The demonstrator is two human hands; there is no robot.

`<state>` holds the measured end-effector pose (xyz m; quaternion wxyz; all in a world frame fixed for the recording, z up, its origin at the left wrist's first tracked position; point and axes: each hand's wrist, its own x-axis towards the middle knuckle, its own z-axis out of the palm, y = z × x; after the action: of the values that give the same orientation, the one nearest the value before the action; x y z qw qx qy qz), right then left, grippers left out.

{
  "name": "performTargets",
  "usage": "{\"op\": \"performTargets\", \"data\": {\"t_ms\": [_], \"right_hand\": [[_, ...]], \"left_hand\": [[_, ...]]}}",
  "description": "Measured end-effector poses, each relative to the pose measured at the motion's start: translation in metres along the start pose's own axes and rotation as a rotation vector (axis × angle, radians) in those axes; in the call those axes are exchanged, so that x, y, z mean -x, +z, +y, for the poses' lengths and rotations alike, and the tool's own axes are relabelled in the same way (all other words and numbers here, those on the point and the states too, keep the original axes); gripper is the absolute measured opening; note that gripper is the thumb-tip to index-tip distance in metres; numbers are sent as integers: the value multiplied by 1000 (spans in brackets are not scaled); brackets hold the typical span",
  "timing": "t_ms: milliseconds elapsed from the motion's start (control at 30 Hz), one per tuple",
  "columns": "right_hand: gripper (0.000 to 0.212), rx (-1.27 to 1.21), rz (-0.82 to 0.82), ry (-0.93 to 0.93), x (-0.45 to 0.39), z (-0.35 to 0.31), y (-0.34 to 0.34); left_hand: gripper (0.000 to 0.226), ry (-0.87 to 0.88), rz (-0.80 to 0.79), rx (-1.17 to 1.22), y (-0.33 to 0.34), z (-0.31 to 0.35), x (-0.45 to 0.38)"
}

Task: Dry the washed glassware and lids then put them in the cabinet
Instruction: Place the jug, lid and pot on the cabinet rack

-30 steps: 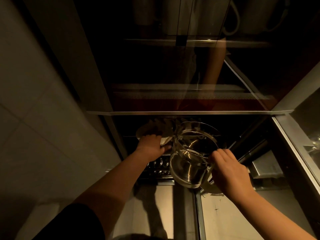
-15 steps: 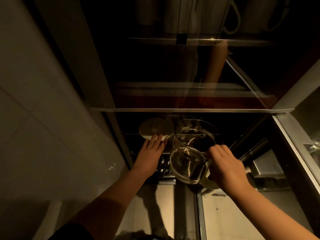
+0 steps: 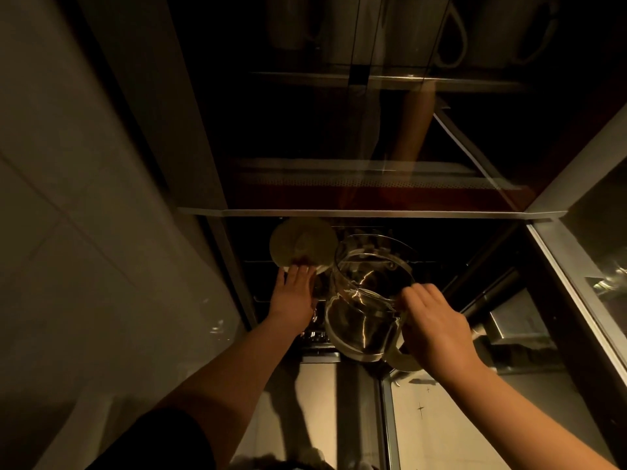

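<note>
A clear glass pitcher (image 3: 366,300) hangs tilted in front of a dark open cabinet (image 3: 373,213), its mouth pointing into the cabinet. My right hand (image 3: 437,327) grips the pitcher at its handle side on the right. A round pale lid (image 3: 302,242) lies on the cabinet's lower shelf to the left of the pitcher. With fingers straight, my left hand (image 3: 293,293) reaches to the lid's near edge and touches it. The shelf itself is too dark to make out well.
White mugs (image 3: 451,35) stand on an upper shelf behind reflective glass. A grey tiled wall (image 3: 84,232) runs along the left. A metal-framed glass door (image 3: 576,266) stands at the right. Small shiny metal parts (image 3: 314,334) sit under the pitcher.
My left hand opened from gripping the lid and now lies flat at its near edge; the lid rests further in on the shelf. The pitcher rose slightly toward the cabinet.
</note>
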<state>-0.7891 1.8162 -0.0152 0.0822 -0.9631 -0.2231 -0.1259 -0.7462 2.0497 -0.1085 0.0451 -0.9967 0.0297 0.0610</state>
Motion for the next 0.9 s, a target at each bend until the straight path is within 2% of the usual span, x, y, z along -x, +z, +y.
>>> {"op": "performTargets", "data": {"t_ms": [67,200,267,400,500,633,833,900], "right_hand": [[52,-16,11,2,0,-1,-1],[53,-46,32,-11,3,-3,-4],[52,-27,34,-8,2,-4,-4],[53,-5,36,7,1,-6,-1],[53,-13,34,15,0,-7,1],[51,0,22,32,1,-9,4],[47,-6,5,13,2,-8,8],[49,-2,4,12,3,-7,10]], "left_hand": [[74,6,-4,-45,-9,-2,-11],[47,8,-64,29,-21,-9,-33],[46,14,-62,46,-19,-10,-33],[52,60,155,299,3,-2,-16],[57,108,220,165,18,1,-9],[64,142,108,-216,15,0,-11],[74,18,-47,-246,4,-5,-20],[72,-23,-74,-188,-1,-8,-24]]}}
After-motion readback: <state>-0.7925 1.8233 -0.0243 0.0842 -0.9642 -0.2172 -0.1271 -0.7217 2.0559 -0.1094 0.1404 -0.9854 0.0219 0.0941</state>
